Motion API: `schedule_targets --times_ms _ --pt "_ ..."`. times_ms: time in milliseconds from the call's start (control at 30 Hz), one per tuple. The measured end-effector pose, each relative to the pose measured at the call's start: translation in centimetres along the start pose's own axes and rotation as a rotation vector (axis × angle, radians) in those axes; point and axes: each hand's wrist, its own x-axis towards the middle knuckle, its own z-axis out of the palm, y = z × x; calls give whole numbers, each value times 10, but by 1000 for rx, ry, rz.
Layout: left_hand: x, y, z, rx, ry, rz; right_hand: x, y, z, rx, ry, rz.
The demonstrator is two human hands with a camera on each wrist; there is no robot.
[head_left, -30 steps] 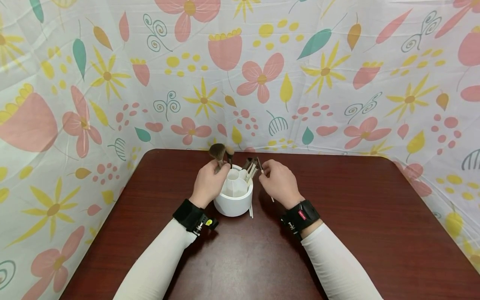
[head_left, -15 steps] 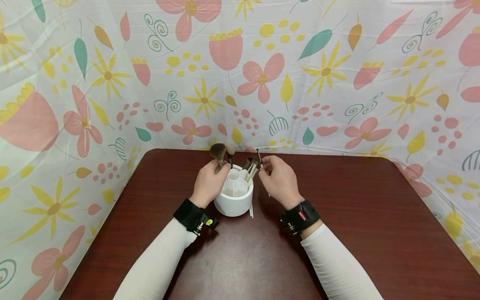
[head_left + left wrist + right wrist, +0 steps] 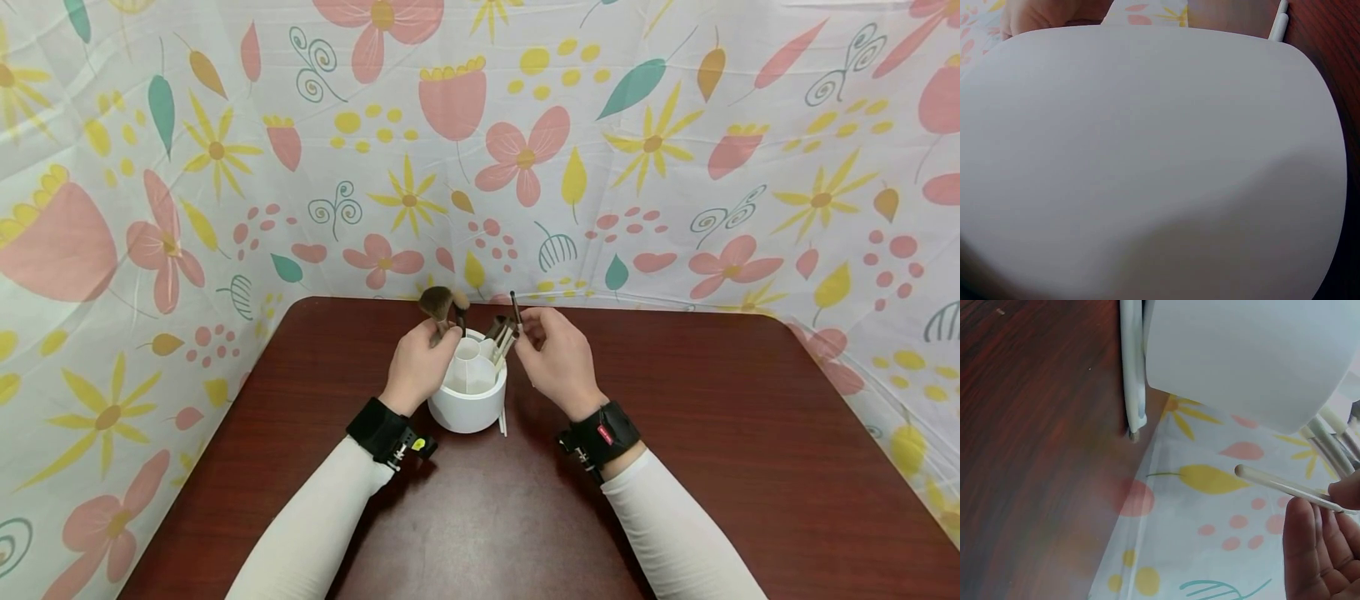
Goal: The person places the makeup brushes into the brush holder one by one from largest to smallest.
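A white round brush holder (image 3: 467, 410) with inner dividers stands on the table. My left hand (image 3: 420, 364) grips its left rim, beside a large fluffy makeup brush (image 3: 435, 302) and a smaller one (image 3: 461, 305) standing there. Only the holder's white wall (image 3: 1147, 125) fills the left wrist view; the left fingertips are hidden. Right of the holder, my right hand (image 3: 557, 358) pinches a slim makeup brush (image 3: 514, 308), dark tip up. Its pale handle (image 3: 1272, 482) points away from thumb and fingers in the right wrist view. Several pale-handled brushes (image 3: 504, 342) lean in the holder's right side.
Thin pale-handled brushes (image 3: 503, 423) lie on the table at the holder's right foot, seen close up as white handles (image 3: 1132, 375) in the right wrist view. The dark red-brown table (image 3: 720, 433) meets a flower-print cloth (image 3: 645, 192) at the back and left.
My right hand has risen slightly, lifting the slim brush so its dark tip sits higher and more upright. My left hand and the holder have stayed put.
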Motion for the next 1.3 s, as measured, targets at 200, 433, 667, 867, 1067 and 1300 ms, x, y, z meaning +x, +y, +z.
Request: schedule_targets --times_ms 200,433,667,867,1067,1300 --pt "0 1 0 -4 5 0 0 -4 -1 37 48 -61" --pt "0 2 -1 4 4 -1 1 -7 -2 76 99 -114" --pt "0 1 0 6 7 2 1 -10 -3 135 125 -143" --pt "0 0 0 1 6 1 1 -13 -3 236 153 -165" --pt "0 0 0 4 8 4 2 -19 -4 280 205 -193" --pt "0 1 0 6 11 8 5 -51 -19 329 242 -252"
